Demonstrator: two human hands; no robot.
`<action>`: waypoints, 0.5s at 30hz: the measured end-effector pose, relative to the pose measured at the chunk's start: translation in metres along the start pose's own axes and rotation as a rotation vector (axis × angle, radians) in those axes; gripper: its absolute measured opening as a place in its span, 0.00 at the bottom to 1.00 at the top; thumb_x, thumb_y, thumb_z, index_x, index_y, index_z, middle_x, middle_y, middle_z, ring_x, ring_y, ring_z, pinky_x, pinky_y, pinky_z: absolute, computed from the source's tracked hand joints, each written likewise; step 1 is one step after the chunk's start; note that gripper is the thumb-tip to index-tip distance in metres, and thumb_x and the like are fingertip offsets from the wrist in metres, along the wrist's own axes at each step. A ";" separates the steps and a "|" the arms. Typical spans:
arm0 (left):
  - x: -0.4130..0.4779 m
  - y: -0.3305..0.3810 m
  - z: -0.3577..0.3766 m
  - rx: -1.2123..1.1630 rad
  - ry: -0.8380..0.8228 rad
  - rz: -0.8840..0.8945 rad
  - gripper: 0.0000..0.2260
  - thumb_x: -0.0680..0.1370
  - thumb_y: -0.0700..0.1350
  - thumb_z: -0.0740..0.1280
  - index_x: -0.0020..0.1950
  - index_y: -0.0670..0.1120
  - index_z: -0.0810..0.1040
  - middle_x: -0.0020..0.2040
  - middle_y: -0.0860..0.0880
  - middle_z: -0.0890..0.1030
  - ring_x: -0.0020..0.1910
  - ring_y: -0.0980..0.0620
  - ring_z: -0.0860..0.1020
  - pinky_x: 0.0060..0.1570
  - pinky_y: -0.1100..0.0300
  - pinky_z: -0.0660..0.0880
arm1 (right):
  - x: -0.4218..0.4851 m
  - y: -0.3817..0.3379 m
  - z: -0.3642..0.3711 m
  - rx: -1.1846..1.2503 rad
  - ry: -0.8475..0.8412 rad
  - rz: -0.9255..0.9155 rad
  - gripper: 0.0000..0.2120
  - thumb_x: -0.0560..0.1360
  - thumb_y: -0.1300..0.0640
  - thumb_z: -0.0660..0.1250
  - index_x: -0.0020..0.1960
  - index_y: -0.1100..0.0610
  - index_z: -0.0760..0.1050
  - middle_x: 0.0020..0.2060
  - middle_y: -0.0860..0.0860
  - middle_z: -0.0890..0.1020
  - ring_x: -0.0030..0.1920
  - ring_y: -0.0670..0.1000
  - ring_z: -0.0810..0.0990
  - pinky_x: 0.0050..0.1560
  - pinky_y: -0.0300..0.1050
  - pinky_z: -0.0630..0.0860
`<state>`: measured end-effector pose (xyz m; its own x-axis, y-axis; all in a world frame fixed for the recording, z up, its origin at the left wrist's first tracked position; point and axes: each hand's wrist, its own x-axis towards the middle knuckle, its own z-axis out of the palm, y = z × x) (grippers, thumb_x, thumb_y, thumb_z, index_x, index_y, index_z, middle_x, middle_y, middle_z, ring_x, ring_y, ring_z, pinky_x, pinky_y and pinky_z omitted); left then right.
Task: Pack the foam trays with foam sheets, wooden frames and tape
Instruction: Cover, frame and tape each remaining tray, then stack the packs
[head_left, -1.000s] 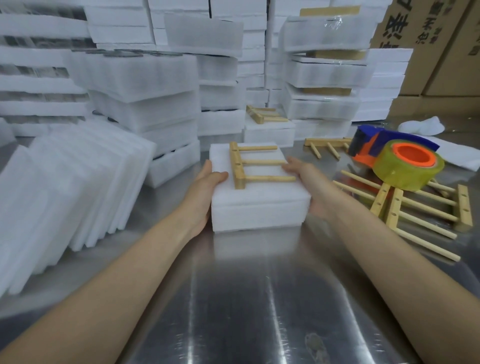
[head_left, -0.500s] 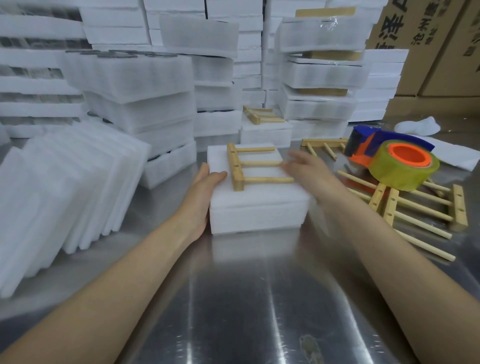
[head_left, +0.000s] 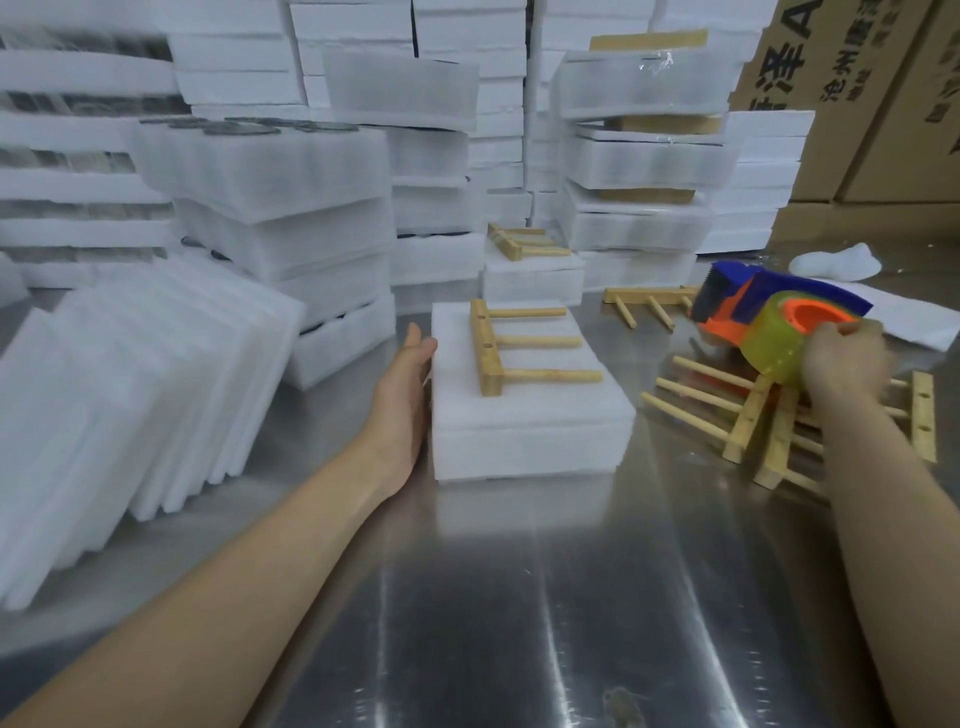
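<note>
White foam tray (head_left: 530, 431) sits mid-frame, left hand (head_left: 405, 395) flat and open against its left side. Over at the right, right hand (head_left: 841, 364) grips the orange-and-blue plastic tape dispenser (head_left: 727, 306).

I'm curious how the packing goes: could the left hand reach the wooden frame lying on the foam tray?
Probably yes. The left hand rests against the left side of the foam tray, the wooden frame lies uncovered on top just beside it, and nothing stands between them.

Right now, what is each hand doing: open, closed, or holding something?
Left hand: open, flat against the tray.
Right hand: closed on the tape dispenser.
</note>
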<state>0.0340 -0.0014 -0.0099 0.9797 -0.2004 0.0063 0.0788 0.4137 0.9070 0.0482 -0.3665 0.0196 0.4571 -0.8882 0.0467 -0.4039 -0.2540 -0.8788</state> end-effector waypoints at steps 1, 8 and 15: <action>0.000 0.000 0.000 -0.001 0.004 -0.001 0.28 0.81 0.53 0.56 0.79 0.47 0.54 0.73 0.46 0.69 0.69 0.45 0.71 0.71 0.47 0.64 | -0.001 -0.001 0.000 0.000 0.003 0.008 0.19 0.82 0.50 0.55 0.71 0.55 0.64 0.65 0.59 0.72 0.60 0.58 0.76 0.55 0.54 0.75; -0.003 -0.004 0.003 0.096 0.044 0.079 0.26 0.81 0.49 0.57 0.79 0.51 0.54 0.75 0.52 0.66 0.70 0.53 0.69 0.69 0.56 0.65 | 0.000 -0.004 -0.012 0.331 -0.013 0.231 0.35 0.78 0.52 0.61 0.78 0.51 0.45 0.66 0.54 0.71 0.56 0.53 0.74 0.52 0.48 0.75; -0.006 0.004 0.007 0.408 -0.011 0.204 0.20 0.72 0.56 0.62 0.64 0.69 0.68 0.76 0.62 0.59 0.74 0.63 0.58 0.75 0.54 0.54 | -0.024 -0.024 -0.022 0.910 -0.252 0.235 0.26 0.77 0.52 0.64 0.73 0.50 0.61 0.61 0.51 0.71 0.56 0.53 0.75 0.53 0.53 0.79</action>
<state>0.0266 -0.0051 -0.0032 0.9655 -0.1613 0.2045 -0.1968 0.0624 0.9785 0.0296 -0.3473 0.0497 0.6423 -0.7435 -0.1864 0.2124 0.4064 -0.8887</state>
